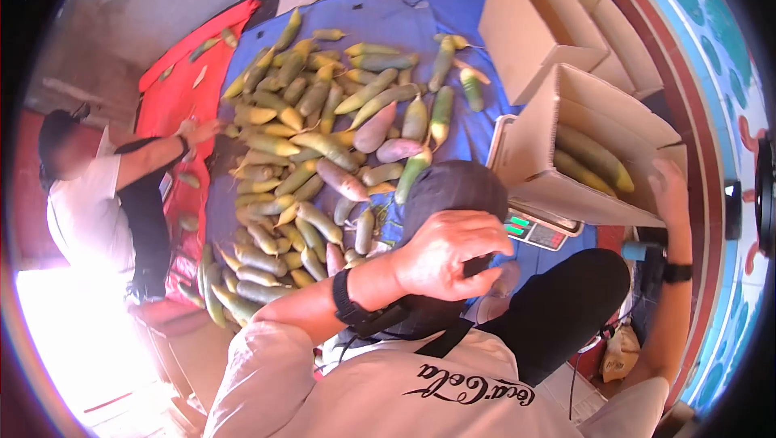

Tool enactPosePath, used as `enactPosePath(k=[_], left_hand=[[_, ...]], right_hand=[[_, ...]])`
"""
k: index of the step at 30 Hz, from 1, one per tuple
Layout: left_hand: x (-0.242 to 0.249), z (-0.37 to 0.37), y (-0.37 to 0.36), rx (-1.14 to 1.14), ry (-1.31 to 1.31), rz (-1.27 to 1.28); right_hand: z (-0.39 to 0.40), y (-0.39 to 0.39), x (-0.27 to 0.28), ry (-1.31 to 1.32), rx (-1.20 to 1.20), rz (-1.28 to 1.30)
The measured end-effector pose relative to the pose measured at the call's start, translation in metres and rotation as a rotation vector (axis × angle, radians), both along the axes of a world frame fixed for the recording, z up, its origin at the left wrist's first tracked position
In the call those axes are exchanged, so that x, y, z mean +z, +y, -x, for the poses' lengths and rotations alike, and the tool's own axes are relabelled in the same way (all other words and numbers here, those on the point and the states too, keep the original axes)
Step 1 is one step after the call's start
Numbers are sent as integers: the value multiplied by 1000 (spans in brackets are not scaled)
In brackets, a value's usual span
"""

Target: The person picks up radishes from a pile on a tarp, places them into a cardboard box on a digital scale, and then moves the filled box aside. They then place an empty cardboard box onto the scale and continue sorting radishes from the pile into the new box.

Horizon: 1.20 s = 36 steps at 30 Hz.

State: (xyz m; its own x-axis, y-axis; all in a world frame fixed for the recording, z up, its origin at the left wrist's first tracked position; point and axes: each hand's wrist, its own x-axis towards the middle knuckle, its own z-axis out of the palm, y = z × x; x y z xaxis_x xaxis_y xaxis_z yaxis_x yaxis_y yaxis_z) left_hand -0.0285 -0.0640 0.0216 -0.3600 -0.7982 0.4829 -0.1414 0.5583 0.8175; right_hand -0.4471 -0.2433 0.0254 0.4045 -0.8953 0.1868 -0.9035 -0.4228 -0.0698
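Note:
My left hand (453, 254) is curled above my bent knee, beside the heap of radishes; a dark patch shows between thumb and fingers, and I cannot tell what is in its grasp. To the right, my right hand (669, 189) grips the near right edge of an open cardboard box (525, 143). Inside that box lie several long green radishes (594, 155). The box rests on a weighing scale (535, 232) with a lit green display. Pinkish radishes (375, 128) lie among the green ones in the heap (307, 155).
Blue sheeting (356, 14) lies under the heap, with red sheeting (162, 98) to its left. More cardboard boxes (541, 18) stand behind the scale near the painted wall (731, 74). Another person (97, 204) reaches toward the heap from the left.

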Motion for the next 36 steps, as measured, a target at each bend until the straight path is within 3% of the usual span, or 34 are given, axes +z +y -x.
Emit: enactPosePath(k=[5, 7, 17, 20, 22, 25, 28, 30, 32, 36], left_hand=[[-1, 3, 4, 14, 8, -3], [-1, 4, 6, 24, 12, 6], [-5, 6, 12, 38, 87, -26], [-5, 8, 16, 18, 121, -64], [-6, 8, 18, -40, 240, -190], [-9, -2, 21, 6, 298, -187], [-19, -21, 32, 1, 554, -523], [-25, -47, 39, 175, 533, -666], [-61, -74, 45, 382, 578, -601], [-125, -150, 68, 736, 409, -789]], right_hand=[[-36, 64, 34, -194, -58, -80], [-44, 92, 37, -205, -66, 54], [-65, 170, -2, -339, -54, 12], [-80, 180, -10, -201, -6, 32], [-87, 182, -6, -154, 16, 67], [-83, 182, -7, -189, -5, 64], [-79, 184, -9, -212, -21, 70], [-77, 185, -10, -193, -29, 72], [-74, 187, -10, -187, -47, 71], [-66, 188, -16, -191, -73, 82]])
